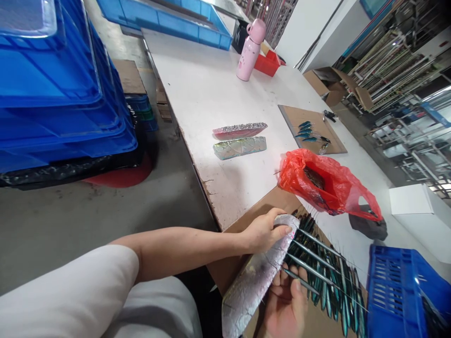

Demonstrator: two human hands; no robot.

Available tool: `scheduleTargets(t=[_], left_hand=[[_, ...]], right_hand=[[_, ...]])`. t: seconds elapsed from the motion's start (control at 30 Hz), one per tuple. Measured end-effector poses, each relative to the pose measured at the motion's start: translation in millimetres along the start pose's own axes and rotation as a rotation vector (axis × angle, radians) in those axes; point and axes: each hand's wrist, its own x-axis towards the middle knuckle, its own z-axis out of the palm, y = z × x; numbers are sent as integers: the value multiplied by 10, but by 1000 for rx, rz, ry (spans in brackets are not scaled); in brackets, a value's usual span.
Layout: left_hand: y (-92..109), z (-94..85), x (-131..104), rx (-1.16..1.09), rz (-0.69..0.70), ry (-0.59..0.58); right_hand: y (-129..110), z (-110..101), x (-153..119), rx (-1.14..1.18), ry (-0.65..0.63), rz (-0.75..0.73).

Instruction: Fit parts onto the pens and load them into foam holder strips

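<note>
My left hand (264,232) is closed around the upper end of a long, crumpled silver foil-wrapped block (250,281), which is held tilted. Several slim rods (313,263) stick out in a row from the block's right side. Below them, my right hand (287,305) has its fingers curled around the lowest slim rod (302,280), close to the foil. Behind and under the rods, many slender dark teal pieces (327,300) with thin wire-like ends lie side by side on brown cardboard (243,225).
An open red plastic bag (338,183) sits beyond the cardboard. Two more wrapped blocks (239,148) lie on the white table (197,103). A board (299,115) carries teal pieces. A pink bottle (250,51), blue basket (391,286) and stacked blue crates (52,75) surround the workspace.
</note>
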Motion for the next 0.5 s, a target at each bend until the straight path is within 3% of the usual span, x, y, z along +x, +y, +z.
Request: scheduleTargets(t=[0.5], left_hand=[[15, -15, -3, 17, -10, -7]], right_hand=[[-26, 43, -23, 11, 49, 32]])
